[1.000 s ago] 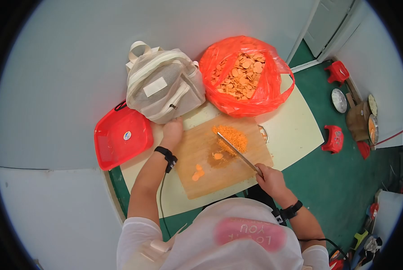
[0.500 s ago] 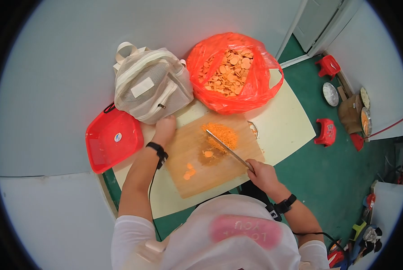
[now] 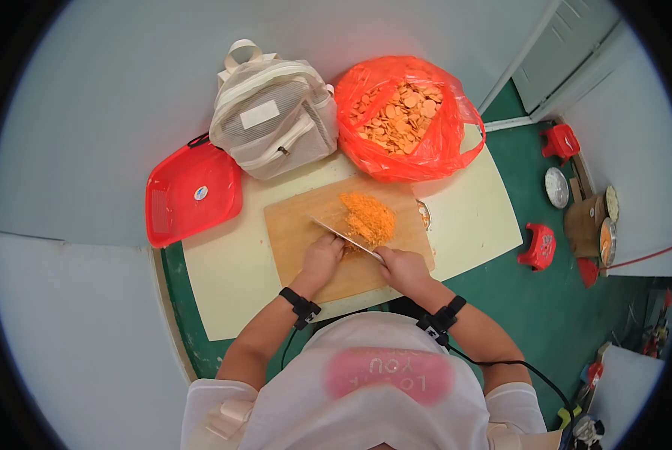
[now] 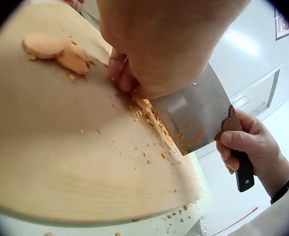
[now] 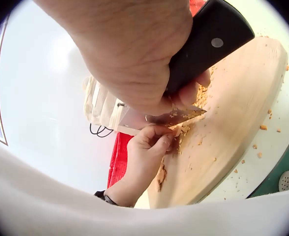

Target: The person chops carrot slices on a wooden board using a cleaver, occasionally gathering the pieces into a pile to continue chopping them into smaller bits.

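Observation:
My right hand (image 3: 403,271) grips the black handle (image 4: 243,172) of a cleaver (image 4: 183,110), its broad blade standing on edge on the wooden cutting board (image 3: 294,217). Close against the blade's near side is my left hand (image 3: 324,259), fingers curled down. Its fingertips hold a carrot slice (image 5: 177,131) right at the blade, mostly hidden by the hand. A heap of finely chopped carrot (image 3: 371,217) lies on the blade's far side. Two loose carrot slices (image 4: 43,45) lie on the board in the left wrist view, with crumbs scattered around.
At the back of the table (image 3: 474,217) stand a beige mesh backpack (image 3: 298,142) and a red plastic bag (image 3: 381,169) full of carrot slices. A red basin (image 3: 178,191) sits at the left. Red stools (image 3: 540,246) and a metal bowl (image 3: 556,187) are on the green floor.
The left hand has come from beside the backpack to the near part of the board, next to the blade. The right hand has brought the cleaver left, off the chopped heap.

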{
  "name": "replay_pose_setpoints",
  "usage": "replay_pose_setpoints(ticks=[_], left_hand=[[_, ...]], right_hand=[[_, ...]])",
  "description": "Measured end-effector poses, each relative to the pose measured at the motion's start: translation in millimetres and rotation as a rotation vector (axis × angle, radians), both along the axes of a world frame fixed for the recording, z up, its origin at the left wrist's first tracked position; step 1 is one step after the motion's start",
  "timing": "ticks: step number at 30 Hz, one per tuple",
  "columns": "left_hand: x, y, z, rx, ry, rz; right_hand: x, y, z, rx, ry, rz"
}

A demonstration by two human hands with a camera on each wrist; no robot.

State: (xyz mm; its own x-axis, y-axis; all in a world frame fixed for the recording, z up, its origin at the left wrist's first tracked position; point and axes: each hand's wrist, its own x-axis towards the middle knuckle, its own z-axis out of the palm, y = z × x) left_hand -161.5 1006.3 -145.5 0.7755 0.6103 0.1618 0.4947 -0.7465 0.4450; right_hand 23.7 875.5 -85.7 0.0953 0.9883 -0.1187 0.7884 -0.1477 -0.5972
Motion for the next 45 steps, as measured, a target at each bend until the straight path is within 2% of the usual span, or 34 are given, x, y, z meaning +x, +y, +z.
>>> replay_pose_setpoints(ticks=[3, 10, 13, 20, 25, 35, 45], left_hand=[[-2.5, -6.9, -1.2, -0.051, -0.132, 0.052], [6.9, -26.7, 3.6, -0.008, -0.148, 0.207], [10.5, -25.4, 2.4, 0.085, -0.146, 0.255], [10.1, -19.0, -9.8, 0.167, -0.147, 0.177], [7.1, -18.8, -16.3, 0.188, -0.134, 0.16], [6.9, -21.4, -16.2, 0.171, -0.129, 0.195], [5.3, -21.1, -19.2, 0.171, -0.175, 0.196]], right_hand=[[2.8, 4.0, 3.3, 0.033, -0.046, 0.043], [11.6, 15.6, 4.7, -0.043, -0.107, 0.077], [13.0, 20.4, 8.0, -0.079, -0.1, 0.069], [10.2, 22.8, -1.0, -0.066, -0.058, 0.052], [6.1, 21.1, -5.0, 0.027, -0.104, 0.128], [3.7, 23.7, 0.7, 0.005, -0.131, 0.211], [-1.9, 39.4, -18.8, 0.027, -0.165, 0.254]])
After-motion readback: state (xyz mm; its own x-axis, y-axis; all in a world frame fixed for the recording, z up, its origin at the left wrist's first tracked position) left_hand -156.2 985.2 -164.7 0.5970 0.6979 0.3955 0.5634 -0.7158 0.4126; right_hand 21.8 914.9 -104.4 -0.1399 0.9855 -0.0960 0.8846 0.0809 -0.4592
